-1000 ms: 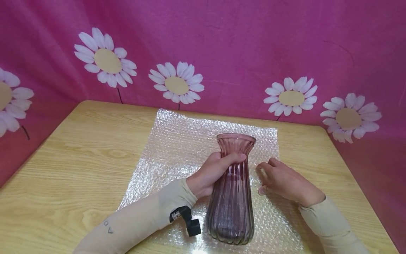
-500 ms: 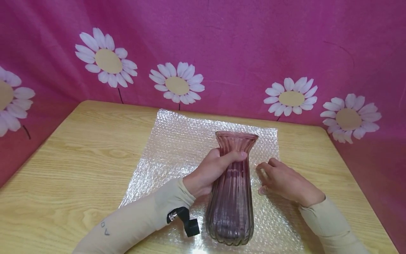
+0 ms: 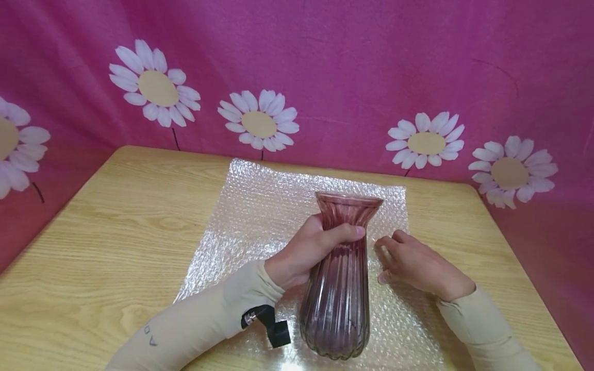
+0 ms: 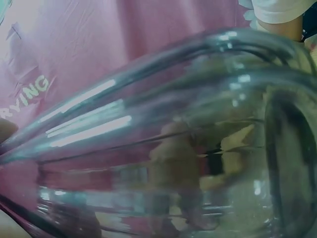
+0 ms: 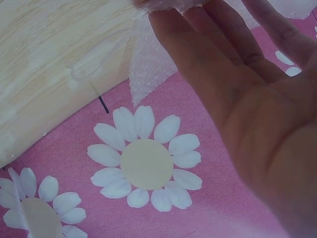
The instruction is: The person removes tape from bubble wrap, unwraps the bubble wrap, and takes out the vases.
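A ribbed, purple-tinted glass vase [image 3: 337, 293] is gripped round its narrow neck by my left hand [image 3: 308, 250], the thumb lying across the front. The vase leans, flared mouth toward the back, over a sheet of bubble wrap [image 3: 260, 216] spread on the table. Its glass body [image 4: 173, 148] fills most of the left wrist view. To the right of the vase, apart from it, my right hand [image 3: 417, 263] rests on the bubble wrap with fingers loosely bent and nothing held. In the right wrist view its fingertips touch the bubble wrap [image 5: 148, 59].
The wood-grain table [image 3: 116, 247] extends left and right of the wrap. Behind it hangs a magenta cloth [image 3: 343, 77] printed with white daisies. A black strap [image 3: 274, 324] dangles from my left sleeve.
The vase has turned and tilted slightly in my left hand, its mouth shifting a little to the right. My right hand has stayed in place.
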`<control>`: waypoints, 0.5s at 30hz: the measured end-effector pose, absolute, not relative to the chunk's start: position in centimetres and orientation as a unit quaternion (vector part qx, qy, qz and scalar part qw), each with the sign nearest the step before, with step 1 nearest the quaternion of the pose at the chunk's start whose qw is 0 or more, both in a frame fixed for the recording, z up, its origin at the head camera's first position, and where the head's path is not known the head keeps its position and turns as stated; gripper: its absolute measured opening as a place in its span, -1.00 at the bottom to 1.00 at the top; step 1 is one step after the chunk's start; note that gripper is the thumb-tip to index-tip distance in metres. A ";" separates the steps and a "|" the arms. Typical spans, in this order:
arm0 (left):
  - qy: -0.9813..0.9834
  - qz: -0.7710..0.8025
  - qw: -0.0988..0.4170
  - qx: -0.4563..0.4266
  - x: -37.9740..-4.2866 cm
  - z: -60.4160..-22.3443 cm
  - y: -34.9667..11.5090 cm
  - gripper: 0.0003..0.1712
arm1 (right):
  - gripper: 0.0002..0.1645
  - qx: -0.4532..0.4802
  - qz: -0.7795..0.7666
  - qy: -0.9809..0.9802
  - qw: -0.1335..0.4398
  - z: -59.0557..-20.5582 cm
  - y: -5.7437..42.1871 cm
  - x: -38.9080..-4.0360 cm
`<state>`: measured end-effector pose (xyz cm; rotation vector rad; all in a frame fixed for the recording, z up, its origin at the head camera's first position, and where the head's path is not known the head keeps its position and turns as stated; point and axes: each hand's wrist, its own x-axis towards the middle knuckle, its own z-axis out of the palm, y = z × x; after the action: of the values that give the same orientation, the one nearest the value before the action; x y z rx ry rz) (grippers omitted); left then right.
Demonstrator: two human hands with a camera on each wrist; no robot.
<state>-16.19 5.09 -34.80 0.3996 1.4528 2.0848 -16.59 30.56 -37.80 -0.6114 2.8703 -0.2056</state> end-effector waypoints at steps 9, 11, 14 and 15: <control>0.543 0.778 0.262 0.176 -15.9 -34.2 4.8 -0.51 | -0.19 -0.211 -0.069 0.970 0.100 -37.8 30.6 -16.6; 0.549 0.776 0.255 0.179 -15.9 -34.1 4.7 -0.45 | -0.20 -0.216 -0.068 0.970 0.093 -37.8 30.6 -16.6; 0.564 0.767 0.242 0.187 -15.8 -33.9 4.7 -0.38 | -0.21 -0.218 -0.072 0.969 0.087 -37.8 30.6 -16.5; 0.571 0.763 0.236 0.190 -15.8 -33.9 4.6 -0.36 | -0.22 -0.219 -0.072 0.969 0.086 -37.8 30.6 -16.5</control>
<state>-15.79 4.64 -33.90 0.5215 1.5671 2.0921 -16.52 30.63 -37.79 -0.6521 2.8886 -0.2150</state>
